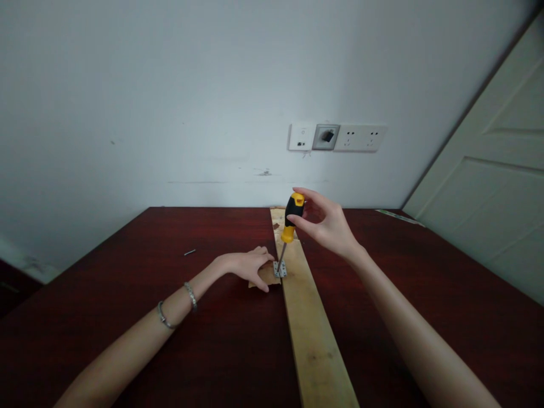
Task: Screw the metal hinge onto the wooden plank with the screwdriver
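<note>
My right hand [328, 226] pinched the yellow-and-black handle of a screwdriver [292, 218] between thumb and fingertips, and the other fingers curled loosely around its top. The screwdriver stood nearly upright, tilted slightly, with its tip down on a small metal hinge [279, 269]. The hinge sat at the left edge of a long pale wooden plank [308, 323], which ran away from me across the dark red surface [127, 294]. My left hand [249, 265] lay just beside the hinge, fingers together and slightly bent. It rested palm down on a small wooden piece [267, 276] that touched the plank's side; it pinched nothing. Two bracelets [190, 294] circled that wrist. A small screw [190, 252] lay well apart to the left. Wall sockets [338, 137] sat on the wall above.
</note>
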The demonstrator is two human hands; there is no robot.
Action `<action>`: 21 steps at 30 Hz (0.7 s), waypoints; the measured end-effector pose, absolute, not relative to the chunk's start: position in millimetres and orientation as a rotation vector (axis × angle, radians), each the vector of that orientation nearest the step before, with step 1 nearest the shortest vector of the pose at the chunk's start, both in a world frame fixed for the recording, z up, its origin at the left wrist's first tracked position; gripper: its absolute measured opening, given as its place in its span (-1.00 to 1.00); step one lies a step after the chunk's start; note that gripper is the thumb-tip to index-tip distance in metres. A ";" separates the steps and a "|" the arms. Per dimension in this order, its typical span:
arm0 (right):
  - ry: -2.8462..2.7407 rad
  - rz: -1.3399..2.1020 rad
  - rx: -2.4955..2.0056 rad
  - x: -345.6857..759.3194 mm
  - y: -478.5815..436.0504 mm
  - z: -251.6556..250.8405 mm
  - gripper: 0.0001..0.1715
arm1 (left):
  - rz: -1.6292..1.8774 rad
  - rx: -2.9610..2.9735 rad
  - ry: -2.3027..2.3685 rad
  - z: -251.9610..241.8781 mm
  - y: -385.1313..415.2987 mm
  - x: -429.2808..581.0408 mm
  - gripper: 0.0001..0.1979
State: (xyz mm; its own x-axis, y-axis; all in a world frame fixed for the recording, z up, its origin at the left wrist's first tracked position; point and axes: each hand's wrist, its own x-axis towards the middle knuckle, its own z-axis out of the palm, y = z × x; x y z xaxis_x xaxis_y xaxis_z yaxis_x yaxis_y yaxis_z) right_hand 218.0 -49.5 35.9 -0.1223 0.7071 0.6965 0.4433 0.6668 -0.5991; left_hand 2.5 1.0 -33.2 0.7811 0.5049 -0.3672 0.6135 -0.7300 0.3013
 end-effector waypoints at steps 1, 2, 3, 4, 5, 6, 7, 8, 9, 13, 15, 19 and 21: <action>-1.760 0.294 -0.925 217.7 -49.6 35.4 -0.38 | -0.369 2.566 0.847 -33.1 1.1 2.6 -0.08; -1.760 0.293 -0.923 217.6 -49.5 34.9 -0.38 | -0.371 2.566 0.846 -32.9 1.2 2.6 -0.08; -1.760 0.290 -0.921 217.5 -49.3 34.5 -0.38 | -0.371 2.565 0.842 -32.8 1.3 2.5 -0.08; -1.761 0.288 -0.920 217.4 -49.1 34.1 -0.38 | -0.371 2.561 0.841 -32.7 1.3 2.5 -0.08; -1.763 0.284 -0.919 217.3 -48.9 33.9 -0.38 | -0.370 2.555 0.841 -32.8 1.4 2.4 -0.08; -1.765 0.281 -0.921 217.2 -48.8 33.8 -0.38 | -0.370 2.548 0.844 -33.0 1.4 2.4 -0.08; -1.767 0.278 -0.923 217.2 -48.7 33.8 -0.39 | -0.372 2.541 0.849 -33.2 1.5 2.3 -0.07; -1.768 0.274 -0.925 217.0 -48.8 33.9 -0.39 | -0.375 2.536 0.855 -33.2 1.5 2.3 -0.07; -1.770 0.269 -0.927 216.8 -48.9 34.0 -0.39 | -0.379 2.534 0.860 -33.2 1.4 2.4 -0.06; -1.779 0.261 -0.927 215.5 -50.1 34.6 -0.38 | -0.392 2.537 0.863 -31.6 0.5 3.1 -0.07; -1.787 0.265 -0.920 214.9 -50.4 34.6 -0.39 | -0.385 2.539 0.859 -30.8 -0.1 3.4 -0.07; -1.803 0.241 -0.905 214.5 -49.7 33.8 -0.39 | -0.369 2.533 0.864 -30.8 -0.4 3.5 -0.08; -1.805 0.214 -0.898 214.6 -49.0 33.1 -0.39 | -0.366 2.540 0.860 -31.6 0.1 3.3 -0.08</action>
State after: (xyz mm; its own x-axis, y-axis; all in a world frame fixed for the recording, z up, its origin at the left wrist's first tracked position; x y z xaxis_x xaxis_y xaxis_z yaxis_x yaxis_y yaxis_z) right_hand 214.6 -49.0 33.1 -0.1586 0.6629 0.7317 0.4736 0.7014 -0.5327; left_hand 3.3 0.1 -31.6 0.7727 0.5116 -0.3757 0.6255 -0.7144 0.3137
